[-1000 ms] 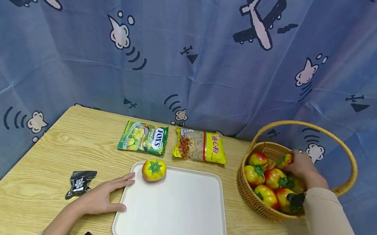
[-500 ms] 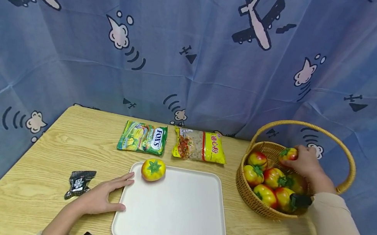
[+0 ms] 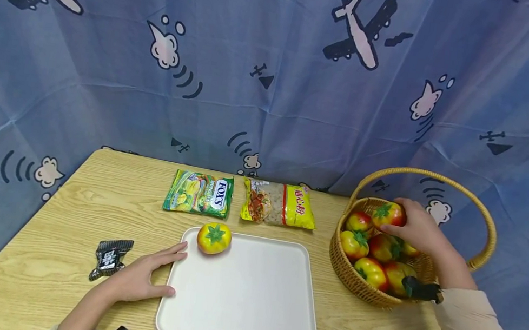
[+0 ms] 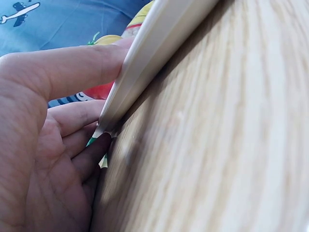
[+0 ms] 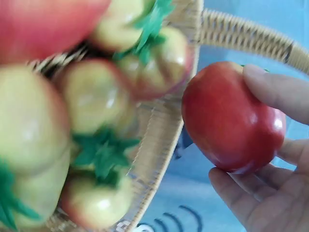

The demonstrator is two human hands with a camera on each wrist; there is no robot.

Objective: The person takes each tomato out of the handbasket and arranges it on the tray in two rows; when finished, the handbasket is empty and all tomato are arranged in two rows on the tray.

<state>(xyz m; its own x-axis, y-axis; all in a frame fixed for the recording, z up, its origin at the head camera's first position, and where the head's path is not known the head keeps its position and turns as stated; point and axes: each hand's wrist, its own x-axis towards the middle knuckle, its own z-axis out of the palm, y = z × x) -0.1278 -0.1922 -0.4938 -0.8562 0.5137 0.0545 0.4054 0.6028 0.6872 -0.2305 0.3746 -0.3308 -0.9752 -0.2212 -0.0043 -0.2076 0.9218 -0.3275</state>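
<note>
My right hand (image 3: 416, 226) grips a red-and-yellow tomato (image 3: 389, 214) with green leaves just above the wicker basket (image 3: 362, 293). In the right wrist view its thumb and fingers hold the red side of this tomato (image 5: 231, 118), beside the basket rim. Several more tomatoes (image 3: 372, 274) lie in the basket. A yellow tomato (image 3: 214, 238) sits at the far left corner of the white tray (image 3: 250, 294). My left hand (image 3: 139, 277), fingers extended, touches the left edge of the tray. The left wrist view shows fingertips against the tray's side (image 4: 149, 63).
Behind the tray lie a green candy bag (image 3: 199, 194) and a yellow pasta bag (image 3: 279, 205). A small black packet (image 3: 110, 259) is left of my left hand. The basket's tall handle (image 3: 439, 177) arches over it. A blue curtain (image 3: 237, 64) hangs behind the table.
My right hand has lifted the tomato from the back right of the basket and moved it left and slightly up. The left hand stays at the tray.
</note>
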